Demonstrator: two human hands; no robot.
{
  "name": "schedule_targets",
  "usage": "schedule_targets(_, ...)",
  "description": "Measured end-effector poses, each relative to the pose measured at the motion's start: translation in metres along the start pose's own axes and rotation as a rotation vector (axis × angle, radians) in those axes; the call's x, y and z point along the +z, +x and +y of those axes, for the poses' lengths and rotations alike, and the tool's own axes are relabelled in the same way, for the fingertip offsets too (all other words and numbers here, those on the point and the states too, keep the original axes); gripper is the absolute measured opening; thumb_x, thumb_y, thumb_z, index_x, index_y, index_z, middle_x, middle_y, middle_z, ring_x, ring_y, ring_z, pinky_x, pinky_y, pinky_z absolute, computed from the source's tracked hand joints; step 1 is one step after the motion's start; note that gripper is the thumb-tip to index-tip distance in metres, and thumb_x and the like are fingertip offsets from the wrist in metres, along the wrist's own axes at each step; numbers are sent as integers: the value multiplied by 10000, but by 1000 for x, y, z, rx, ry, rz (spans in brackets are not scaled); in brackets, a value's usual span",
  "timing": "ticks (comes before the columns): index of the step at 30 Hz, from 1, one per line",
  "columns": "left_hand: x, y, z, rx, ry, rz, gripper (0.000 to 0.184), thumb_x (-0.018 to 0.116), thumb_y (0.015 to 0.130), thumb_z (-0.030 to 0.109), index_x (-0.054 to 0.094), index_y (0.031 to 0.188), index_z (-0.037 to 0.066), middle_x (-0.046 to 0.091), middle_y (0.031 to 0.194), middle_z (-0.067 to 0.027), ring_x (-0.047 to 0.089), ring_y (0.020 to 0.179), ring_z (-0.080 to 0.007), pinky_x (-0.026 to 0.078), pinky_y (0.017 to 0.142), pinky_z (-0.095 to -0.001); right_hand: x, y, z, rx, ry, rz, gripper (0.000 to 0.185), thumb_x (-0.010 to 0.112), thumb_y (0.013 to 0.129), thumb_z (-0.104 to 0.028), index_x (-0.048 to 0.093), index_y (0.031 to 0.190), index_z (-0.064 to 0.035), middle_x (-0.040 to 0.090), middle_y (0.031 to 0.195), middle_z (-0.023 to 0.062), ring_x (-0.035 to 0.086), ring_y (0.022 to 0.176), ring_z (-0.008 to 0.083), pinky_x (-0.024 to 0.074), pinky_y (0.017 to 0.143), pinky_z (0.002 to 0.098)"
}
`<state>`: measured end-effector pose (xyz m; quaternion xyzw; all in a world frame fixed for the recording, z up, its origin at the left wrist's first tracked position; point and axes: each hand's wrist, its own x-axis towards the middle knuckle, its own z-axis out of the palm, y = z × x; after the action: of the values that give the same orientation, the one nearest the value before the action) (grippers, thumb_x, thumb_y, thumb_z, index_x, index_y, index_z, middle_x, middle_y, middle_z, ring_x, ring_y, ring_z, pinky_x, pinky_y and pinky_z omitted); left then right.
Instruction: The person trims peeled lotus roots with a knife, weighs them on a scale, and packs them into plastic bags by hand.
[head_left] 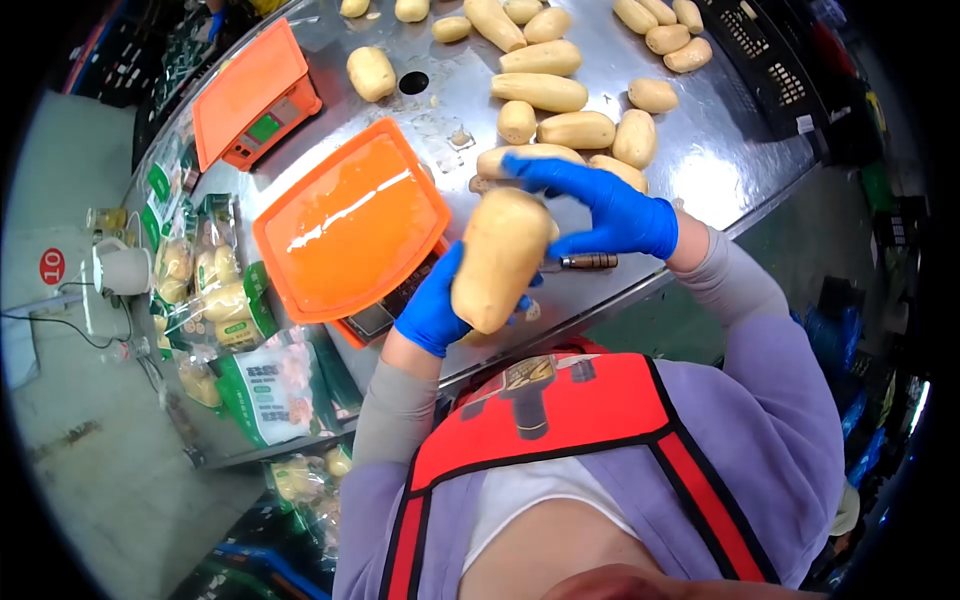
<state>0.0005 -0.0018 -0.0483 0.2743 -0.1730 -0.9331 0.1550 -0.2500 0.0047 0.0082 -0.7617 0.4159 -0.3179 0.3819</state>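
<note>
A thick, pale lotus root [498, 262] is held up over the table's near edge. My left hand [434, 308], in a blue glove, is closed around its lower left side, with some fingertips showing beyond its right side. My right hand [615, 208], also blue-gloved, is beside the upper end with thumb and fingers apart; whether it touches the root I cannot tell. Just below my right hand lies a tool with a brown handle [592, 261], its working end hidden. An orange-topped scale [352, 225] stands left of my left hand.
Several lotus roots [540, 92] lie across the metal table [440, 120]. A second orange scale [250, 92] stands farther back. Bagged roots [225, 300] and a green-and-white printed bag [275, 388] line the left edge. A black crate [765, 60] is at the far right.
</note>
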Motion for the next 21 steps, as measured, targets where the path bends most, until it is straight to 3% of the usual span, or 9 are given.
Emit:
schedule_targets(2,-14,-2,-3,118,-194,-284,599,373,921,466,380,1324,23,538,1185,-203,574,991,-320,501,802,-418,13,-25,31,14,-32,273,592,714,747,-208,465,1257,-42,557,1169,128,573,1009,260,455,873,344)
schedule_targets(3,0,-8,-5,213,-156,1,618,367,906,484,401,1303,11,540,1167,-212,587,929,-306,529,729,-395,17,-46,47,137,-113,235,596,717,742,-243,473,1249,-47,561,1147,128,572,996,272,458,854,353)
schedule_targets(5,-7,-9,-5,231,-212,34,633,372,901,496,398,1305,10,529,1185,-212,583,938,-307,528,739,-398,33,-89,82,254,-187,200,601,720,737,-278,482,1241,-52,565,1125,128,570,983,284,461,835,362)
schedule_targets(7,-8,-7,-3,242,-266,54,648,378,895,508,395,1308,8,518,1202,-212,580,946,-309,527,750,-400,58,-122,101,431,-451,-57,593,729,703,-332,519,1196,-78,568,1052,134,563,927,315,464,790,386)
schedule_targets(11,-3,-8,-6,278,-319,64,674,422,886,507,355,1338,12,472,1263,-214,536,1053,-321,471,876,-420,100,-136,98,381,-585,103,502,716,684,-316,560,1115,-111,569,908,126,556,808,325,471,719,414)
schedule_targets(15,-10,-7,-13,292,-333,5,714,446,870,537,349,1341,10,472,1263,-208,516,1093,-321,446,912,-421,117,-142,104,474,-563,-5,441,666,741,-291,556,1133,-121,577,947,122,559,807,333,472,715,418)
schedule_targets(18,-14,-11,-16,321,-248,40,726,472,862,531,337,1345,6,475,1260,-201,519,1089,-316,449,905,-416,115,-150,98,376,-337,52,380,610,800,-253,553,1142,-99,596,945,93,586,811,282,476,697,394)
schedule_targets(20,-16,-14,-18,332,-181,68,727,497,858,512,325,1349,3,477,1257,-197,520,1087,-313,450,902,-414,99,-142,72,769,793,190,389,570,830,-220,523,1180,-57,600,924,74,593,829,206,480,699,347)
schedule_targets(21,-18,-15,-19,361,-100,42,717,554,846,441,308,1351,-5,468,1261,-205,514,1103,-329,447,915,-423,93,-131,48,728,1042,405,410,541,837,-166,481,1214,-17,581,908,65,567,839,156,472,732,304)
